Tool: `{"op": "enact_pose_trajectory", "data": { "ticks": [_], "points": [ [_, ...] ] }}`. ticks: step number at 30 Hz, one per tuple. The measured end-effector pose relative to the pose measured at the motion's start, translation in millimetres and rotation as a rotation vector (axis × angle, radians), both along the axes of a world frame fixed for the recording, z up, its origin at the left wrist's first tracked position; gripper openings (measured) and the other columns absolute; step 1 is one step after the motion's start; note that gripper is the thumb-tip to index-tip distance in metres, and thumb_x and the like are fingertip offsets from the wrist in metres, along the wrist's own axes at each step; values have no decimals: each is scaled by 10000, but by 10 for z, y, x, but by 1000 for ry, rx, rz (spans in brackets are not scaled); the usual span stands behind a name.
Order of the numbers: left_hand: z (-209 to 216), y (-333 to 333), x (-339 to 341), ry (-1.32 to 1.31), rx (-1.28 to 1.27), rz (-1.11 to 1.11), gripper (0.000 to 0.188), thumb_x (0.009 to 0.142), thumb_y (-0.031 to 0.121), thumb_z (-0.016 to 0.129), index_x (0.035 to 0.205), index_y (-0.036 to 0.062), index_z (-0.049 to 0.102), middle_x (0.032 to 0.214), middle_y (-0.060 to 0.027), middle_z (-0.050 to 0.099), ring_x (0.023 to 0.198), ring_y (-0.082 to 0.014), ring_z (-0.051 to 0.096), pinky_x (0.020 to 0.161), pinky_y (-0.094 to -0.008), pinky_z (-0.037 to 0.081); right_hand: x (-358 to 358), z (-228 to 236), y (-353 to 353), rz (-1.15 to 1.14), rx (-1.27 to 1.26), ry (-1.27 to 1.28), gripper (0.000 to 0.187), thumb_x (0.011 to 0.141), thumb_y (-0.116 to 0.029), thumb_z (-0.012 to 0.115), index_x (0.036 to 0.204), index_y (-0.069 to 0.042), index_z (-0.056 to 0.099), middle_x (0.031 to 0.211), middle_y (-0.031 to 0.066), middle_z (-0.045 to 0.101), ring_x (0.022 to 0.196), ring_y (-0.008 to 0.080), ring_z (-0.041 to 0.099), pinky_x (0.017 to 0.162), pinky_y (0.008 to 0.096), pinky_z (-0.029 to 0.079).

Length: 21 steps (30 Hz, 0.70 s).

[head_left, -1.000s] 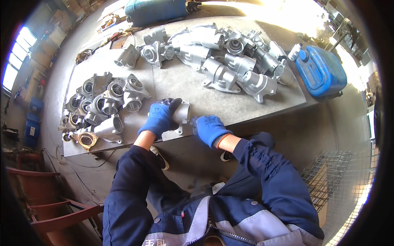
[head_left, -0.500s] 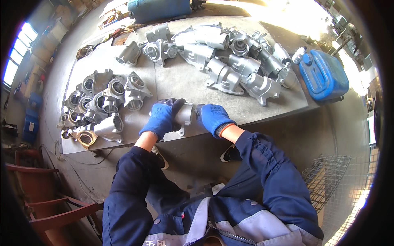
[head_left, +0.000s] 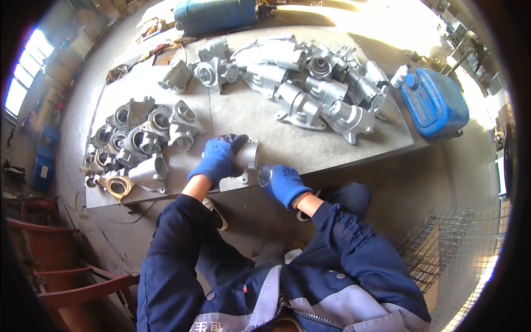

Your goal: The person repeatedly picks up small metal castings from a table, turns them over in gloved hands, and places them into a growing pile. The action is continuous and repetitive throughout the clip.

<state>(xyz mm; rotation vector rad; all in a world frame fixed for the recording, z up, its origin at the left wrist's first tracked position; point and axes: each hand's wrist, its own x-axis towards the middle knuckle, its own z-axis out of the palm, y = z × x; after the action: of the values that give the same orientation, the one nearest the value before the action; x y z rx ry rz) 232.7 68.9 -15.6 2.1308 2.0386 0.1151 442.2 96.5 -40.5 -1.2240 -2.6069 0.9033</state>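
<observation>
My left hand (head_left: pixel 219 157), in a blue glove with dark fingers, is closed around a grey metal pipe-like casting (head_left: pixel 250 155) at the table's near edge. The casting's round open end faces right, and a flanged foot shows below it. To its right and a little lower, my right hand (head_left: pixel 285 183), gloved alike, is off the table edge and apart from the casting. Its fingers are curled and slightly blurred around a small greyish rounded shape, which I cannot make out.
Grey castings (head_left: pixel 135 135) crowd the table's left end; a larger pile (head_left: pixel 304 102) lies at back right. A blue jerrycan (head_left: pixel 434 102) stands by the right edge, a blue drum (head_left: pixel 215 15) behind the table (head_left: pixel 232 110). Wire mesh (head_left: pixel 442 238) is at lower right, a reddish frame (head_left: pixel 88 288) at lower left.
My right hand has moved down and slightly left, away from its place over the table edge. My left hand keeps its hold on the casting. My right leg has shifted outward.
</observation>
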Motion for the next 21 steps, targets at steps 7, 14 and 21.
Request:
{"op": "enact_pose_trajectory", "data": {
  "ticks": [7,14,21],
  "points": [
    [201,96,-153,-434,-196,-167,727,615,234,853,1269,123,553,1059,-142,671,951,-328,655,827,-389,518,-120,-457,229,57,-469,680,357,826,-295,746,995,-8,619,722,98,662,654,176,641,635,338,543],
    [184,-14,-375,-602,84,126,827,646,286,861,1355,71,495,1293,-183,575,1229,-310,533,1025,-384,437,-381,302,373,-313,-989,705,139,923,-175,625,918,-42,663,733,62,624,561,159,577,463,322,472],
    [-172,-24,101,-324,361,194,398,688,77,674,1077,156,649,1117,-90,642,1065,-321,595,893,-417,498,-191,269,890,-204,-1254,563,227,907,-250,647,895,-24,660,708,76,622,579,206,602,511,348,502]
  ]
}}
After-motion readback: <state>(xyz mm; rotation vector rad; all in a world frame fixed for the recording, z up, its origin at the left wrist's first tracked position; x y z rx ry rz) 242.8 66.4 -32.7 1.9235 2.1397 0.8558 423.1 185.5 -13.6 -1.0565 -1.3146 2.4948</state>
